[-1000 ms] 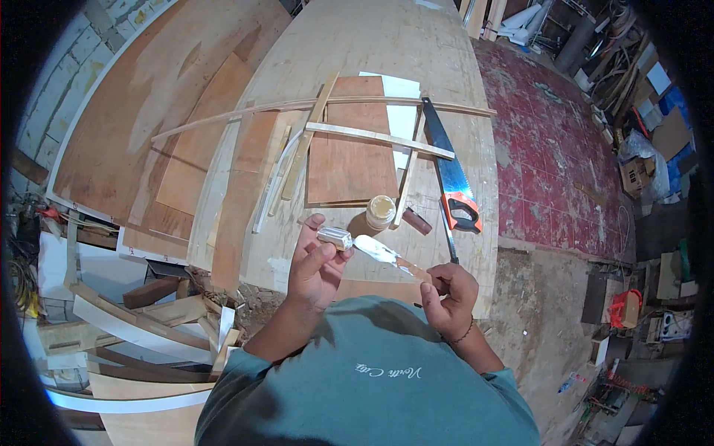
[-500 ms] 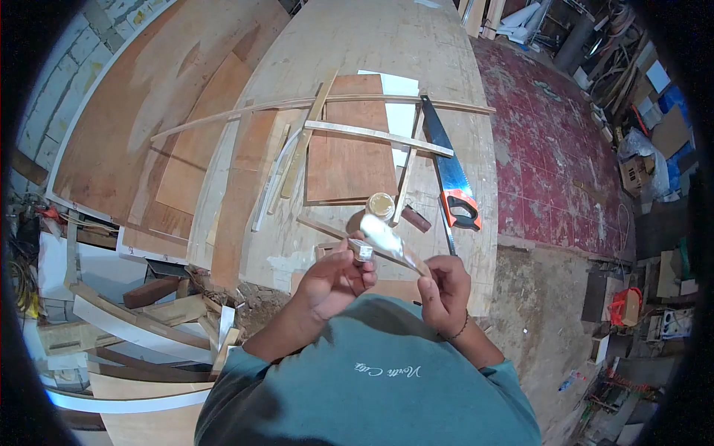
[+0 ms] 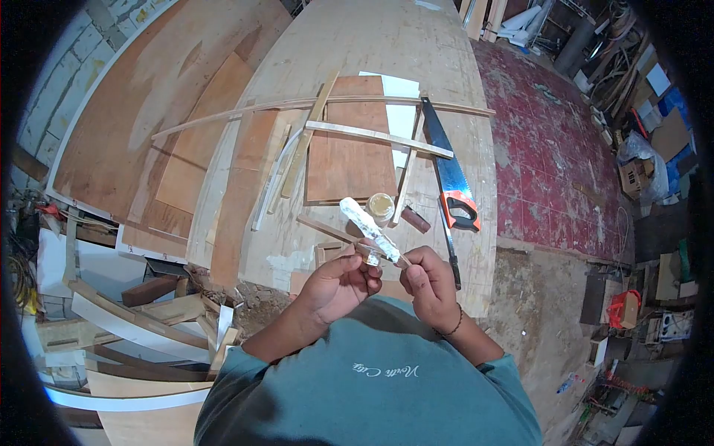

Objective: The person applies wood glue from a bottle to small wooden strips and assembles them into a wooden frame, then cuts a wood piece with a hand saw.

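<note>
My left hand (image 3: 335,282) is closed around a small wooden piece (image 3: 372,259) with white paste on its end. In my right hand (image 3: 433,286) a flat wooden stick (image 3: 364,225) is pinched; thick white paste coats most of it. The coated stick crosses over the small piece and seems to touch it. Just beyond the stick stands an uncapped jar (image 3: 381,206) with yellowish contents. A brown block (image 3: 415,218) lies to the right of the jar. The small piece is partly hidden by my fingers.
On the workbench (image 3: 357,37) a handsaw (image 3: 460,210) with an orange-black handle lies at the right. Thin wooden strips (image 3: 379,139) cross a reddish-brown board (image 3: 349,171) and a white sheet (image 3: 401,111). Large plywood sheets (image 3: 141,111) lean at the left.
The coated stick has swung left and its lower part now lies against the small piece. My right hand has moved slightly left and up, closer to my left hand.
</note>
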Tool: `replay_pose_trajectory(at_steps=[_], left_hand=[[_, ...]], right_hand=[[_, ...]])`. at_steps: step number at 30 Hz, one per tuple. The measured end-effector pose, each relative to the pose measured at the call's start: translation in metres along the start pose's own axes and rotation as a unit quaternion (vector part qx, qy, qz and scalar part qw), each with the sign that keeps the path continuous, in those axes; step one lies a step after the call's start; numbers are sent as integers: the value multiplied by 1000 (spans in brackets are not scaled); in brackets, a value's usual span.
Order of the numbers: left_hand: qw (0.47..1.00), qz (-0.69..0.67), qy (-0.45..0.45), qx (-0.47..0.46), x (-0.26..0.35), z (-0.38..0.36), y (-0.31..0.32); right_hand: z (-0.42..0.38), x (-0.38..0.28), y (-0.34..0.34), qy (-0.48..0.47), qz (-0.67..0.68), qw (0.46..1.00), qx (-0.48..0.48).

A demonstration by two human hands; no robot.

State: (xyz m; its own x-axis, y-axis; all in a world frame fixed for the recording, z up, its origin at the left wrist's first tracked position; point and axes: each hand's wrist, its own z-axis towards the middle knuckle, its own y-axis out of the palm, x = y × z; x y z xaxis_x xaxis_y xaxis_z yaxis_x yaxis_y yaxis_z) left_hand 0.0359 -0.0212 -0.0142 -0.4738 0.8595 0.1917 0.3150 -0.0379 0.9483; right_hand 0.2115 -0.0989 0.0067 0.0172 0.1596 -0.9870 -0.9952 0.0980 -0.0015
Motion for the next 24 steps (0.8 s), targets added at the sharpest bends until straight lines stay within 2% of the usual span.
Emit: replay_pose_trajectory(at_steps=[6,7,9,11,13,15,18,24], left_hand=[[998,-17,49,44,4,1,-2],[998,-17,49,43,6,1,-2],[993,-27,103,49,10,0,-2],[991,-19,126,44,12,0,0],[985,9,169,17,14,1,0],[982,19,186,25,15,1,1],[978,46,204,27,15,0,5],[966,88,241,36,14,0,13]], right_hand=[[-4,6,2,-30,14,999,21],[-7,6,-1,-14,-20,999,47],[-11,4,-6,1,-54,996,71],[-13,0,-9,-78,-159,977,120],[-18,0,-11,-82,-169,973,131],[-21,0,-14,-129,-215,959,135],[-18,1,-13,-179,-234,945,141],[-18,-2,-17,-210,-256,932,150]])
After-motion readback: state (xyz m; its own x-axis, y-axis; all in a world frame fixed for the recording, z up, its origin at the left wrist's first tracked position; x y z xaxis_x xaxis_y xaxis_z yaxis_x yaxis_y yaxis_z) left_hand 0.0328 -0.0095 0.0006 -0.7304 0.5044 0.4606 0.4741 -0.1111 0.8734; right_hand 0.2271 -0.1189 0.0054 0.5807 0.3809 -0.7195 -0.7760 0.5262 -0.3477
